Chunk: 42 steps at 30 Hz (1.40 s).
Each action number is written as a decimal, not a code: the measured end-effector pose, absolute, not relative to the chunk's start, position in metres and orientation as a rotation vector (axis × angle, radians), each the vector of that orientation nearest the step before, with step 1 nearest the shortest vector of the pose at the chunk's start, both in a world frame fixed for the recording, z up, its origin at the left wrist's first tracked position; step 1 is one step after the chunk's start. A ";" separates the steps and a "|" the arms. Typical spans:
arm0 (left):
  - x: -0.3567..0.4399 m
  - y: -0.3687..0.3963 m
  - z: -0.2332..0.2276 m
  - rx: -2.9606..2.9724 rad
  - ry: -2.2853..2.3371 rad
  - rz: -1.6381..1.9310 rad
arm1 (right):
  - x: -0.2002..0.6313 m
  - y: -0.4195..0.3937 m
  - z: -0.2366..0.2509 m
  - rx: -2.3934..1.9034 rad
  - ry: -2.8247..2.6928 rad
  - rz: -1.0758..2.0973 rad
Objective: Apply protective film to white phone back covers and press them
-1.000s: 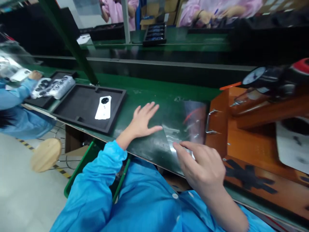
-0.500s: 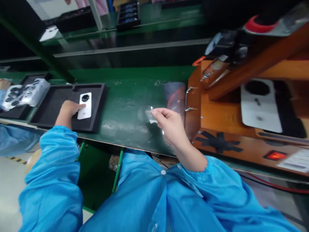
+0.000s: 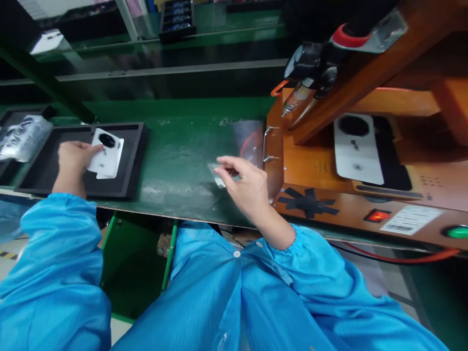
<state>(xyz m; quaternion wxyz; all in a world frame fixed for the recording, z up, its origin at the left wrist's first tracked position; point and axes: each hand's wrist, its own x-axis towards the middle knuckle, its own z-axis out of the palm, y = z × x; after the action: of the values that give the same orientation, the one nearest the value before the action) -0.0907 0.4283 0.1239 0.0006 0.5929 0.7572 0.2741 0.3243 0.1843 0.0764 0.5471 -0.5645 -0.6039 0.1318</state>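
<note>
My left hand (image 3: 73,158) grips a white phone back cover (image 3: 107,156) with a round black camera ring and tilts it up out of the black foam tray (image 3: 135,156) at the left. My right hand (image 3: 244,187) pinches a small clear plastic film (image 3: 219,174) just above the green bench top (image 3: 183,156). Both arms are in blue sleeves.
An orange wooden press fixture (image 3: 329,195) stands at the right, holding another white cover (image 3: 356,148), with a red lit switch (image 3: 377,215) and a green button (image 3: 457,232). A clear bag (image 3: 248,136) lies beside it. More bagged covers (image 3: 22,136) sit far left.
My left hand left the bench, reached into the tray and lifted the white cover by one edge. My right hand picked the film up off the bench. The view swung right.
</note>
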 end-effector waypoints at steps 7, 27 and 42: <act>0.037 0.275 0.103 1.864 1.641 1.355 | 0.331 0.185 0.082 -1.379 -1.339 0.766; 0.078 0.139 -0.018 2.771 1.230 0.901 | 0.299 0.224 0.046 -1.600 -1.288 1.116; 0.083 0.135 -0.044 2.626 1.307 0.936 | 0.283 0.233 0.034 -1.661 -1.521 0.997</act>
<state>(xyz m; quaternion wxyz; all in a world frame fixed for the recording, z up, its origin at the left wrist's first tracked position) 0.0826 0.1350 -0.0445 0.0311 0.8525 0.4243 0.3037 0.2833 0.2330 0.0340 0.3328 -0.6359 -0.5824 0.3817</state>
